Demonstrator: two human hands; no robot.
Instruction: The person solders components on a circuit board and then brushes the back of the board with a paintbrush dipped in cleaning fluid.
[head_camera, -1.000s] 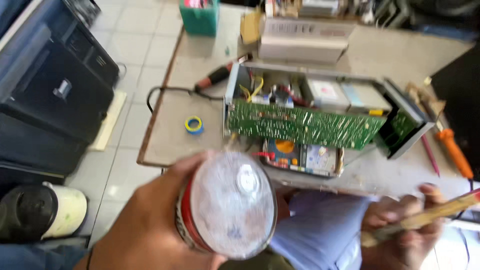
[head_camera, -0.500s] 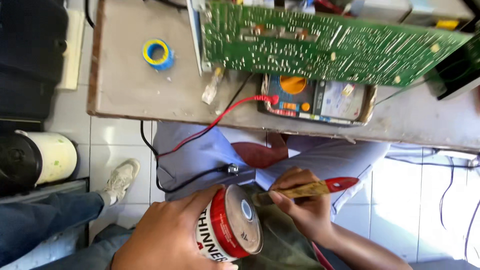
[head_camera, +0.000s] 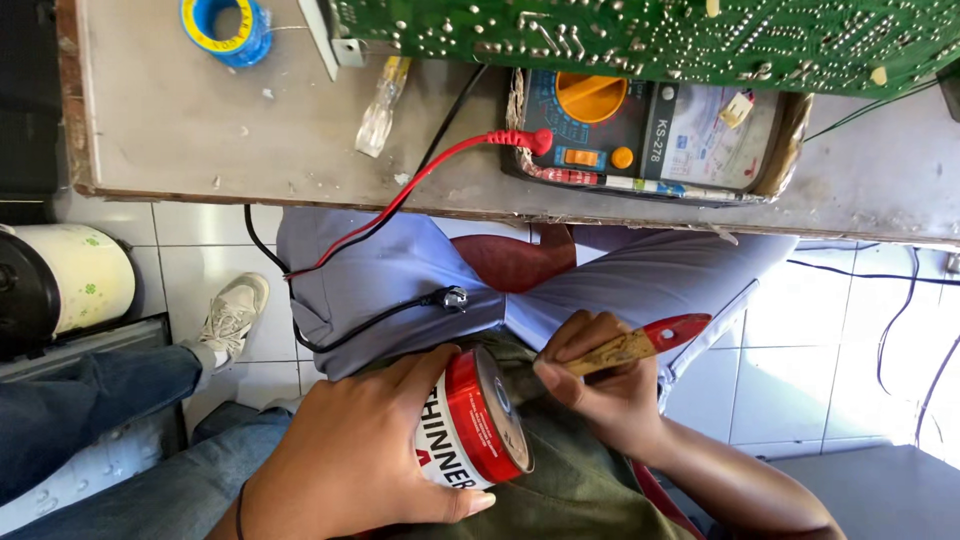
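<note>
- the left hand (head_camera: 355, 455) is wrapped round a small red and white tin can (head_camera: 472, 432), fingers curled over its side, holding it tipped on its side low in the lap.
- the can's round top faces right, toward the other hand; whether it is open or lidded cannot be told.
- the right hand (head_camera: 600, 385) is closed on a paintbrush (head_camera: 625, 345), gripping the pale wooden handle, with the red end of the brush pointing up and right, away from the can.
- the right-hand fingertips (head_camera: 548, 372) sit just beside the can's rim; the bristles are hidden.
- both hands are over the lap, below the edge of a grey workbench (head_camera: 200, 130).
- on the bench lies a multimeter (head_camera: 640, 135) with an orange dial, a red test lead (head_camera: 420, 180) plugged in and trailing down over the bench edge to the lap.
- a green circuit board (head_camera: 640, 35) stands above the meter.
- a blue roll of tape (head_camera: 225, 28) lies at the bench's upper left.
- another person's jeans leg and pale sneaker (head_camera: 232, 315) show on the tiled floor at left.
</note>
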